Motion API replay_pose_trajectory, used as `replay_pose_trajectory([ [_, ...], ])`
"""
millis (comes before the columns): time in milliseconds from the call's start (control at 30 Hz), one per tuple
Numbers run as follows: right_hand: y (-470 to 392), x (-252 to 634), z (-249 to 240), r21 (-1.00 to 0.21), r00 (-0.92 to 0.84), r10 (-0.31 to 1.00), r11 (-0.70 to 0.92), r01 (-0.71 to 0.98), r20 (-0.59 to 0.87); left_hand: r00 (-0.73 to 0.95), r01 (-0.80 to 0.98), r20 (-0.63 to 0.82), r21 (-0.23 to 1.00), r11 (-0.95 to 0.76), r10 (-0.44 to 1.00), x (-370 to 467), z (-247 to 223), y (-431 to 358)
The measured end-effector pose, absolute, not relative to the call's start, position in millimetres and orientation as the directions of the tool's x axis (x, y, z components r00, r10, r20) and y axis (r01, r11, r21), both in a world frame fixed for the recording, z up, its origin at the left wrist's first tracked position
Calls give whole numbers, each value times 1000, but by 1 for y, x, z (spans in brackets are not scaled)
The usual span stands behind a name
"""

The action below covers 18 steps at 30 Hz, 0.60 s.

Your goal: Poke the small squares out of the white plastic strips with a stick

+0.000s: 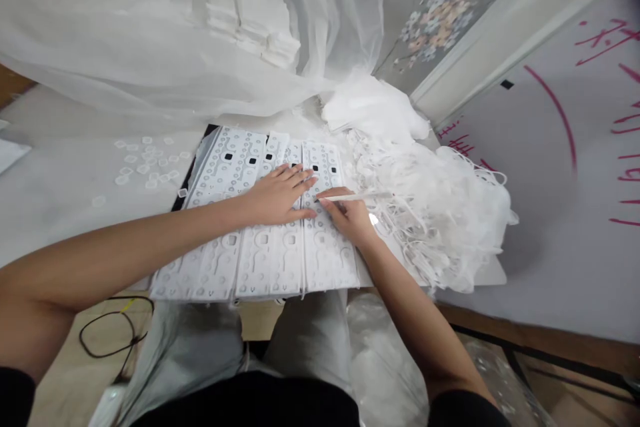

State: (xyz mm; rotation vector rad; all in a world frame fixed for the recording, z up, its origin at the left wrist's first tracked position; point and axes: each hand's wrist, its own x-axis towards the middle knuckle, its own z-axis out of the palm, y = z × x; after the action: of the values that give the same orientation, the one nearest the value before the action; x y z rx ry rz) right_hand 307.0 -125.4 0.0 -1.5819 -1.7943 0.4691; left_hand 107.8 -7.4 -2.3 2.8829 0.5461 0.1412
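White sheets point(263, 273) printed with grey dots, wavy lines and small black squares lie side by side before me. My left hand point(280, 197) rests flat on them near the middle, fingers stretched out to the right. Close beside it, my right hand point(350, 213) pinches a slim white pen-like tool point(357, 197). The tool's dark tip points left and sits at the sheet's surface, near my left thumb. Whether the tip touches the sheet I cannot tell.
A heap of white strips and scraps point(440, 213) lies to the right. Small clear square pieces point(150, 163) are scattered at left. Sheer plastic film point(200, 80) covers stacked white pieces at the back. A whiteboard point(550, 213) with red writing stands at right. A black cable point(133, 333) loops below.
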Motion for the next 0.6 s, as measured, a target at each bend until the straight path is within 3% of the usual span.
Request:
replay_pose_trajectory([
  [167,-132,301,-4,-342,-200,924,312,886,325,924,370,27,196,-908,382,109,-1,-9],
  [267,-134,297,-10,-265,-201,913,305,915,354,922,374,26,192,-907,385,109,-1,-9],
  [367,-131,297,-14,-284,-149,911,270,920,384,924,368,30,204,-907,382,110,-2,-9],
  [433,-127,301,-12,-329,-21,907,174,928,421,922,368,42,212,-905,384,111,-3,-8],
  [533,-125,314,-5,-493,241,861,12,870,447,919,373,48,219,-902,392,110,-5,-6],
  [600,-131,322,0,-636,348,844,-11,771,408,922,368,41,226,-902,386,108,-6,-5],
])
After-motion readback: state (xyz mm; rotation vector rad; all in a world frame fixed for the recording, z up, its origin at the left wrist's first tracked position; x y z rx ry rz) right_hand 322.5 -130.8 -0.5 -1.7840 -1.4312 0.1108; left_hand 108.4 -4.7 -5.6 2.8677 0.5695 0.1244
